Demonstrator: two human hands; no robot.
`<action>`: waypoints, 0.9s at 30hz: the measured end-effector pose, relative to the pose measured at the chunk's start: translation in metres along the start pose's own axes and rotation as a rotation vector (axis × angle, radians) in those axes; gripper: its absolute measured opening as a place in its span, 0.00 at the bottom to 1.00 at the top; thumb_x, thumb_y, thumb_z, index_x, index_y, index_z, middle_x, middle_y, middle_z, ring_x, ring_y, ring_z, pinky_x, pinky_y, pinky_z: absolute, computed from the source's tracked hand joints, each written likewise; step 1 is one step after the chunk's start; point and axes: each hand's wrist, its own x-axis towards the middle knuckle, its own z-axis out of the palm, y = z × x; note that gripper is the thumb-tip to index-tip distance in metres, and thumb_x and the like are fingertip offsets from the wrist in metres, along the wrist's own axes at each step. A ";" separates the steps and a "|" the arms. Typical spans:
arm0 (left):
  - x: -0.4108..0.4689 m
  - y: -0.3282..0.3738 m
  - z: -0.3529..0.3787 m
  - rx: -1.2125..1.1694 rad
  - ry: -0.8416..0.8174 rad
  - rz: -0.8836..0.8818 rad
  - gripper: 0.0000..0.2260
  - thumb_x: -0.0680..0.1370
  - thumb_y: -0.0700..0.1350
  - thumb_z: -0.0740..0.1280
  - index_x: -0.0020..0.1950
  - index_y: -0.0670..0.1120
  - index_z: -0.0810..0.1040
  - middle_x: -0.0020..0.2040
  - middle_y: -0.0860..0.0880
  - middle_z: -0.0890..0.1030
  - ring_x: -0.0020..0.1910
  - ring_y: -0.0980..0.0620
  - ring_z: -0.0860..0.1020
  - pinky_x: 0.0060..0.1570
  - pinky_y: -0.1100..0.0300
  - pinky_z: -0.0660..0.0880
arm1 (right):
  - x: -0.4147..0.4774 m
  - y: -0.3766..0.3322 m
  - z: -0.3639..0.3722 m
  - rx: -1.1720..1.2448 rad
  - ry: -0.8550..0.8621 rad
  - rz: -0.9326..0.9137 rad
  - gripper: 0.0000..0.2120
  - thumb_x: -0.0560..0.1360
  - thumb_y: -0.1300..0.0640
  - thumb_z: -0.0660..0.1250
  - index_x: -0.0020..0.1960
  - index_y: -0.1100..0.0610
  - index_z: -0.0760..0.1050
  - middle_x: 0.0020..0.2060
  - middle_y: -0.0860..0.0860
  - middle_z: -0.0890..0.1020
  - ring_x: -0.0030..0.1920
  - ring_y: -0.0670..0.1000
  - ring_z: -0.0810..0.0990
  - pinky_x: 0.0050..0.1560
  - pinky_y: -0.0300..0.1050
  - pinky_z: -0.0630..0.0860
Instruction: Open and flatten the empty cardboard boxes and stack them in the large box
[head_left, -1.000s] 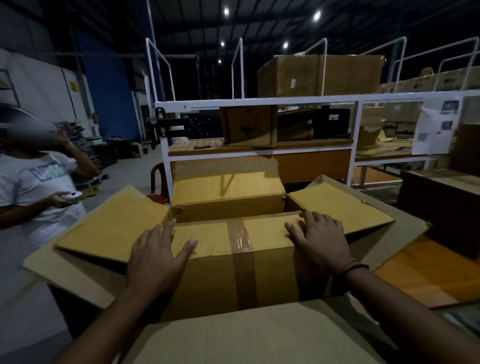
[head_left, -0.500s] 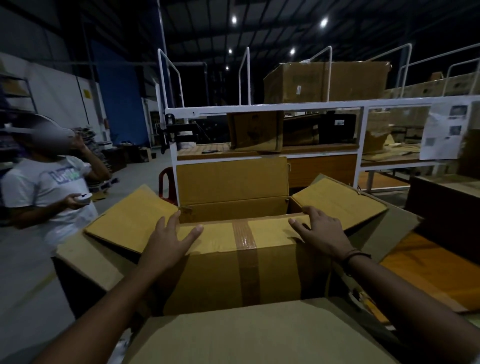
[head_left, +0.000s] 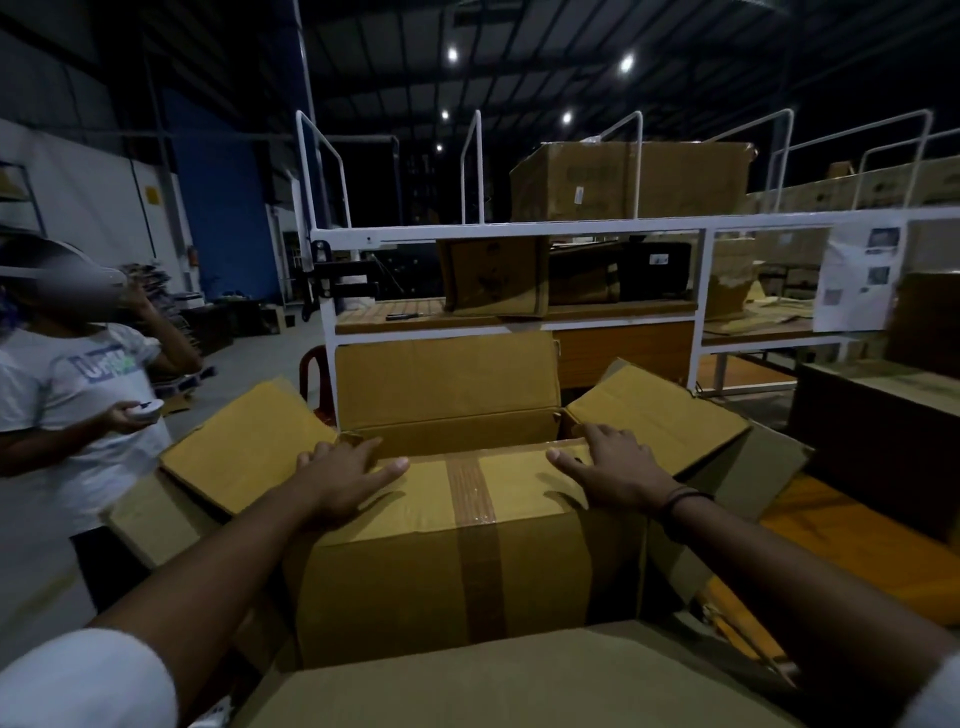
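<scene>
A yellow-brown cardboard box with a strip of brown tape down its middle stands inside the large box, whose grey-brown flaps spread out around it. The yellow box's far side is open, with flaps splayed left, right and upright at the back. My left hand lies flat on the taped top panel, left of the tape, fingers spread. My right hand rests flat on the same panel to the right of the tape, a dark band on its wrist. Neither hand grips anything.
A person in a white T-shirt stands close on the left, holding a small white object. A white metal rack with boxes stands straight ahead. A dark box and an orange wooden surface are on the right.
Both hands have slid a little farther along the taped panel toward its far edge. The camera has tilted up and moved nearer to the box.
</scene>
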 end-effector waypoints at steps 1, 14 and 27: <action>0.001 0.001 -0.006 0.003 0.070 0.014 0.40 0.77 0.76 0.44 0.83 0.55 0.59 0.79 0.42 0.66 0.77 0.37 0.61 0.73 0.39 0.57 | -0.001 -0.002 -0.006 0.027 0.017 -0.005 0.37 0.79 0.28 0.54 0.79 0.51 0.61 0.78 0.55 0.66 0.76 0.59 0.64 0.74 0.62 0.63; -0.078 0.010 -0.127 -0.137 -0.258 0.196 0.28 0.77 0.69 0.58 0.57 0.48 0.84 0.51 0.50 0.86 0.48 0.53 0.84 0.52 0.58 0.80 | -0.031 -0.067 -0.123 -0.020 -0.239 -0.028 0.20 0.80 0.35 0.61 0.58 0.49 0.76 0.50 0.48 0.81 0.51 0.49 0.80 0.60 0.53 0.77; -0.098 0.011 -0.005 -0.131 -0.560 0.321 0.50 0.68 0.74 0.72 0.80 0.68 0.44 0.81 0.53 0.59 0.74 0.49 0.67 0.72 0.49 0.68 | -0.062 -0.044 -0.016 -0.118 -0.710 -0.161 0.56 0.66 0.26 0.72 0.83 0.43 0.46 0.79 0.46 0.63 0.74 0.52 0.68 0.73 0.52 0.70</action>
